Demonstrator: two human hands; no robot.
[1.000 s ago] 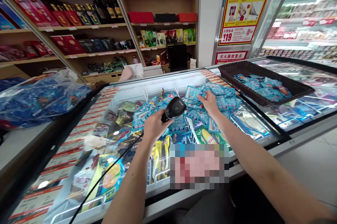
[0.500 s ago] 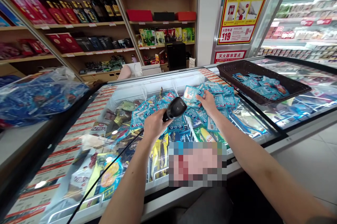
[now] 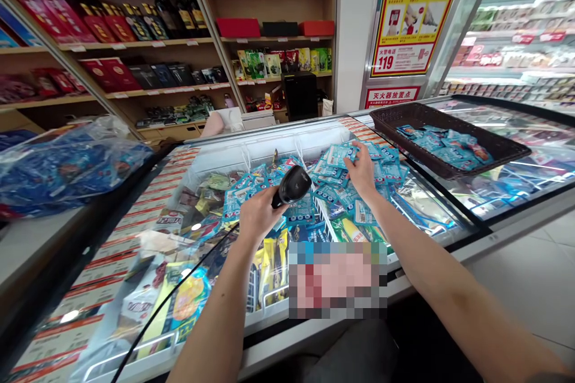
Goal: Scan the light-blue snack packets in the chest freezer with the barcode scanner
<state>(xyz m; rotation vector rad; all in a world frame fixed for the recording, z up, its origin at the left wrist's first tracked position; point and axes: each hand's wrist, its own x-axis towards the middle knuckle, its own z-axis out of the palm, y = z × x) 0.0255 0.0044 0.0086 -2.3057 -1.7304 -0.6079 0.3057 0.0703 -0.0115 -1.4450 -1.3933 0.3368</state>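
Observation:
My left hand (image 3: 259, 213) is wrapped around the handle of a black barcode scanner (image 3: 293, 184), its head tilted up and to the right. A black cable runs from it toward the lower left. My right hand (image 3: 360, 171) is over a pile of blue packets (image 3: 340, 192), with thumb and fingers apart at the edge of a blue packet (image 3: 338, 155) on top. Whether the fingertips touch that packet I cannot make out. More blue packets (image 3: 242, 194) lie left of the scanner, on the glass-topped chest freezer (image 3: 269, 137).
A brown basket (image 3: 494, 170) with several blue packets stands on the freezer at the right. At the left lies a clear plastic bag (image 3: 67, 167) of blue packages. Yellow ice-cream packs (image 3: 268, 266) show in the freezer. Shelves (image 3: 269, 40) with boxes and bottles are behind.
My right hand has let go of the blue packet it held, now on the pile, and moved slightly right. My left hand has shifted slightly left with the scanner.

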